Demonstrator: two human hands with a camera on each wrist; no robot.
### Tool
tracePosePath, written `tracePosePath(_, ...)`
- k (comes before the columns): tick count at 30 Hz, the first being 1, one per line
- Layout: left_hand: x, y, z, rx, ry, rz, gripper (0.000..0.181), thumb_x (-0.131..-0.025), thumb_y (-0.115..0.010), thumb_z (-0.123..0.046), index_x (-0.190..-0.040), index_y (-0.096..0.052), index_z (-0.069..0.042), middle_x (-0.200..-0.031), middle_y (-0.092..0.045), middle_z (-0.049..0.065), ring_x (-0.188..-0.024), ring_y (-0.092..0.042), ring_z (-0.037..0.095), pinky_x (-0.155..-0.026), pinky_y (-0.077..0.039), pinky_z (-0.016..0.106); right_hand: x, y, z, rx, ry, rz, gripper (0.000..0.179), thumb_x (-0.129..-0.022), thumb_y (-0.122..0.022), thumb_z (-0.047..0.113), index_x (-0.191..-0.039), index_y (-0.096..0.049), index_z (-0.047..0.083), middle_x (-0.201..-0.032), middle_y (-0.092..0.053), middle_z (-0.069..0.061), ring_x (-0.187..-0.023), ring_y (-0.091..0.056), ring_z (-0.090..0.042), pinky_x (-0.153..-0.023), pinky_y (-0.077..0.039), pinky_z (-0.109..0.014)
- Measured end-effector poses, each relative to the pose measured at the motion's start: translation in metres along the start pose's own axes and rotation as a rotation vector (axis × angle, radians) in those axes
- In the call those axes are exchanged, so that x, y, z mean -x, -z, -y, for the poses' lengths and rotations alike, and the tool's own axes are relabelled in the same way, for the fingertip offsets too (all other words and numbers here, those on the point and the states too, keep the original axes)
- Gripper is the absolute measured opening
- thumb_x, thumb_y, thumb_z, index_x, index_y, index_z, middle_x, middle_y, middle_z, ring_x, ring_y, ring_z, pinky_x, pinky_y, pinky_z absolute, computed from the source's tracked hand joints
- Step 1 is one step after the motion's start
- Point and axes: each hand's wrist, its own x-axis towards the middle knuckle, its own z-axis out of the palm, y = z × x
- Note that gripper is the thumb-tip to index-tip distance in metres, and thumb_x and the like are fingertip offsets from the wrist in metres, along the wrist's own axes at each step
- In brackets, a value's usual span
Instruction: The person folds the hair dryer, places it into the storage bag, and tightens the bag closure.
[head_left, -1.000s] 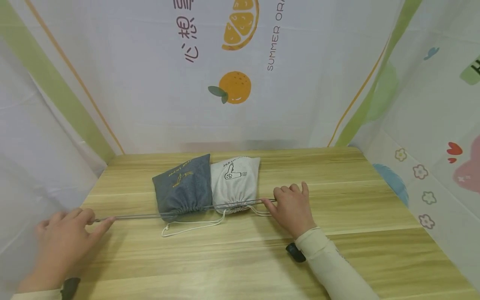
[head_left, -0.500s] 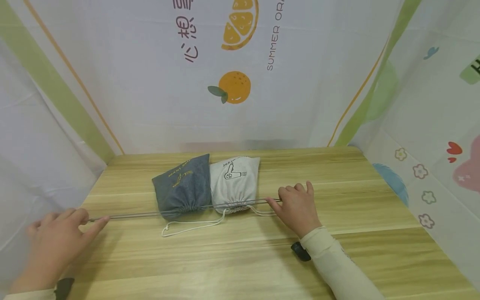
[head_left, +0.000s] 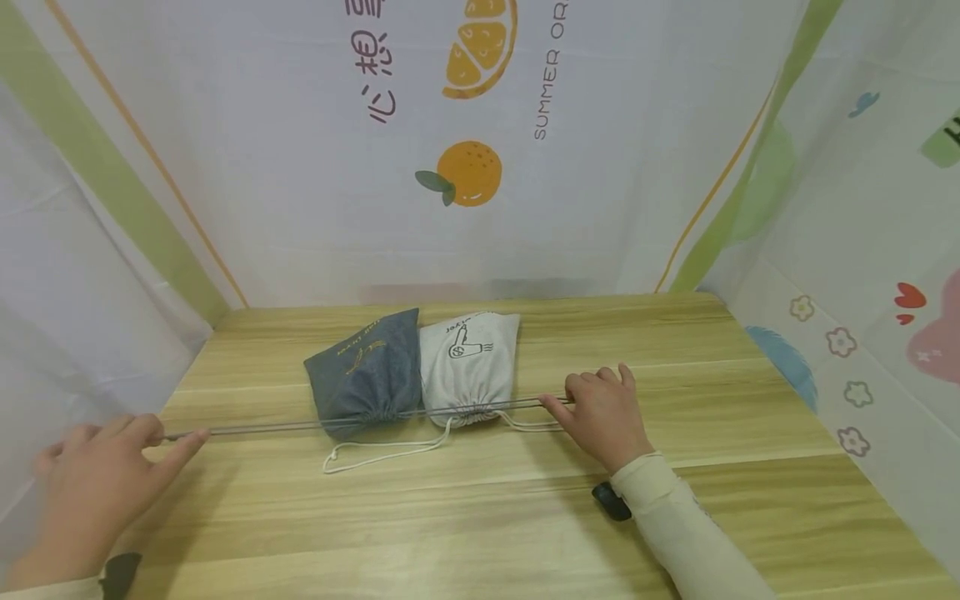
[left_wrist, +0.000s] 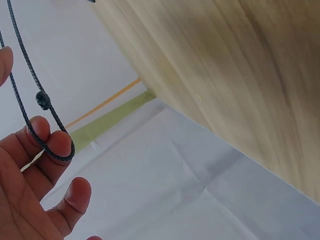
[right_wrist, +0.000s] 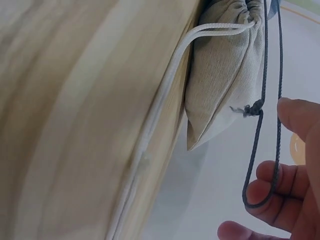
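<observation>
A dark blue-grey drawstring bag (head_left: 367,375) lies near the table's back, beside a white drawstring bag (head_left: 470,367) printed with a hair dryer. The grey bag's mouth is gathered. Its dark drawstring (head_left: 262,429) runs taut to both sides, passing in front of the white bag. My left hand (head_left: 97,483) has curled fingers hooked in the left loop, near a knot (left_wrist: 43,100). My right hand (head_left: 603,421) holds the other loop the same way, with a second knot (right_wrist: 256,107) above the fingers. The white bag's mouth is gathered too.
A loose white cord (right_wrist: 150,125) from the white bag trails over the wooden table (head_left: 420,533). Printed white curtains (head_left: 600,167) stand behind the table and along both sides.
My left hand has moved left and my right hand right, drawing the dark drawstring loops further apart. Both bags have stayed almost where they were.
</observation>
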Motion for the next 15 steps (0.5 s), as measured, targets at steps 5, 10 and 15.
tracePosePath(5,0.0013,0.0052,0.0004,-0.015,0.036,-0.001,0.068,-0.091,-0.055,-0.066,-0.094,-0.062,0.002,-0.094,-0.064,0.026,-0.088,-0.045,0.057,-0.080,-0.021,0.078,-0.0008,0.0018,-0.0012,-0.022,0.019,-0.018,0.047,-0.086,-0.073,0.052,-0.062,-0.048,0.019,-0.058,-0.051,0.009,-0.074,-0.059,-0.028,-0.101,-0.033,-0.068)
tracePosePath(10,0.0016,0.0077,0.0010,-0.017,0.075,0.026,0.072,-0.091,-0.053,-0.068,-0.096,-0.060,0.003,-0.094,-0.062,0.025,-0.090,-0.042,0.058,-0.082,-0.019,0.078,-0.0016,0.0022,0.0012,-0.041,-0.003,0.027,0.046,-0.087,-0.072,0.052,-0.063,-0.050,0.019,-0.060,-0.053,0.008,-0.077,-0.061,-0.029,-0.102,-0.033,-0.067)
tracePosePath(15,-0.0029,0.0055,0.0020,0.069,0.013,0.126,0.064,-0.094,-0.054,-0.061,-0.095,-0.064,0.002,-0.100,-0.064,0.028,-0.093,-0.050,0.058,-0.074,-0.032,0.074,-0.0001,0.0043,0.0069,-0.115,-0.033,0.096,0.040,-0.089,-0.072,0.045,-0.068,-0.053,0.018,-0.063,-0.051,0.008,-0.069,-0.058,-0.023,-0.097,-0.038,-0.065)
